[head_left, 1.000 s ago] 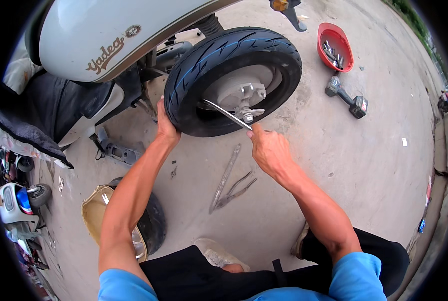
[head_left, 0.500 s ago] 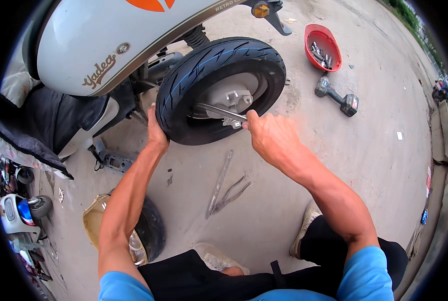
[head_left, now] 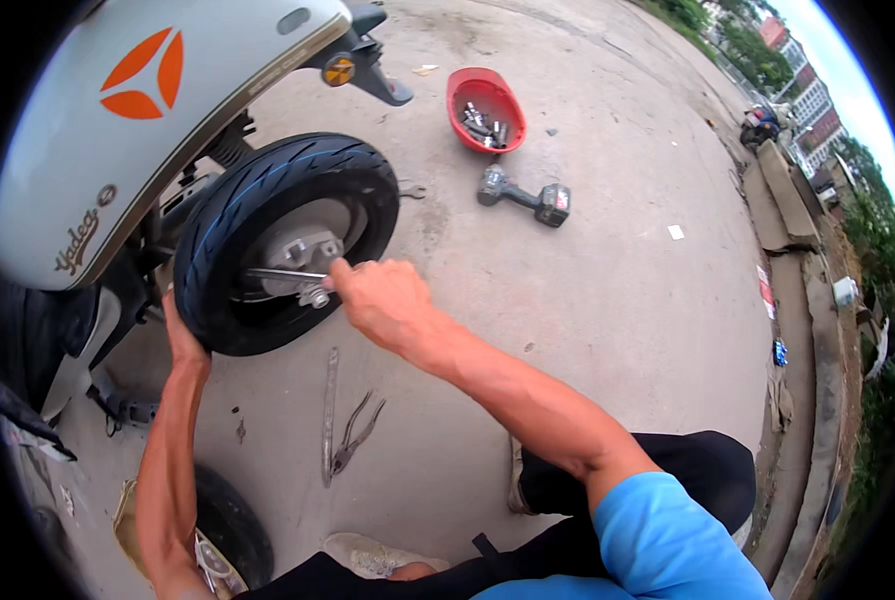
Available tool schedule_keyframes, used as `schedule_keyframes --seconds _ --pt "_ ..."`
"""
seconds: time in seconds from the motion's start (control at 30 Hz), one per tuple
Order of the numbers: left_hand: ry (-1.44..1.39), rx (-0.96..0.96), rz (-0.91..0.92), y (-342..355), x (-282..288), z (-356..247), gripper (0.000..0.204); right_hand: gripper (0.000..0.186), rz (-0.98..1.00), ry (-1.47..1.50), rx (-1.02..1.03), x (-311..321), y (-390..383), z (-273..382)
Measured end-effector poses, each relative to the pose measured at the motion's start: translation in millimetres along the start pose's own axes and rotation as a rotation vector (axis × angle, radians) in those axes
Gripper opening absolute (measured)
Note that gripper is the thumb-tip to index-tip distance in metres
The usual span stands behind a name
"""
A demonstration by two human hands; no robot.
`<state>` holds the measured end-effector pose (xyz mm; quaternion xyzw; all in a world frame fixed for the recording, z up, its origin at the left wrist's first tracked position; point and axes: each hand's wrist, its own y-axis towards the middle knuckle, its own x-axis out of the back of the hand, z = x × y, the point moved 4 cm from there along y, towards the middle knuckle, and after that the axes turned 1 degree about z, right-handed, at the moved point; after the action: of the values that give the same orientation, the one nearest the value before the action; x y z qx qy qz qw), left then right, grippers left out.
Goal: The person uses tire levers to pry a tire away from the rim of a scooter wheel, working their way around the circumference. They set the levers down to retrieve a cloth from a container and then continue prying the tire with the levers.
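Note:
My right hand (head_left: 382, 298) is wrapped round the outer end of a metal tire lever (head_left: 279, 274). The lever's other end reaches inside the wheel, in front of the silver hub (head_left: 302, 245); its contact with the rim is hard to make out. My left hand (head_left: 185, 335) grips the lower left edge of the black tire (head_left: 212, 222), with its fingers partly hidden behind it. A thin blue line runs along the tread. The wheel sits under the raised end of a white scooter (head_left: 202, 60) with an orange emblem.
A long flat metal bar (head_left: 329, 420) and pliers (head_left: 355, 438) lie on the ground below the wheel. Farther right are a red helmet (head_left: 508, 100) holding sockets, a cordless impact wrench (head_left: 520, 194) and an open-ended wrench (head_left: 413, 192). Another tire (head_left: 232, 525) lies by my left forearm.
My view has swung right, so the scooter, wheel and tools appear farther left, and buildings now show at upper right. Both hands keep their holds on the tire and the lever.

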<state>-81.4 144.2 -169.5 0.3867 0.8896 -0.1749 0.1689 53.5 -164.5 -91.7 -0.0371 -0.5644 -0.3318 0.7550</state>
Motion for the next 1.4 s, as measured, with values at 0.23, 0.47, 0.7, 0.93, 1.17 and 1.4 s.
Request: schedule_keyframes --seconds 0.23,0.47,0.7,0.93,1.17,1.4 --pt "0.077 -0.048 -0.091 7.8 7.5 -18.2 0.063 0.034 0.234 0.672 -0.255 -64.4 -40.9 43.0" --pt "-0.021 -0.089 0.073 -1.9 -6.0 -12.8 0.064 0.042 0.604 1.602 -0.790 -38.9 -45.0 62.1" --pt "0.029 -0.173 -0.108 -9.9 6.8 -0.8 0.062 0.038 0.389 2.196 -1.000 -72.1 -67.8 163.4" --pt "0.136 -0.076 0.112 -9.1 -28.9 -38.1 0.056 0.038 0.124 2.088 -1.147 -102.9 -60.5 183.9" --pt "0.152 -0.070 0.202 -1.0 -27.7 -43.7 0.053 0.046 0.065 2.119 -1.145 -152.7 -47.4 212.5" --pt "0.124 -0.030 0.241 10.0 -19.7 -44.7 0.051 0.046 0.063 2.082 -0.997 -201.1 -32.0 231.7"
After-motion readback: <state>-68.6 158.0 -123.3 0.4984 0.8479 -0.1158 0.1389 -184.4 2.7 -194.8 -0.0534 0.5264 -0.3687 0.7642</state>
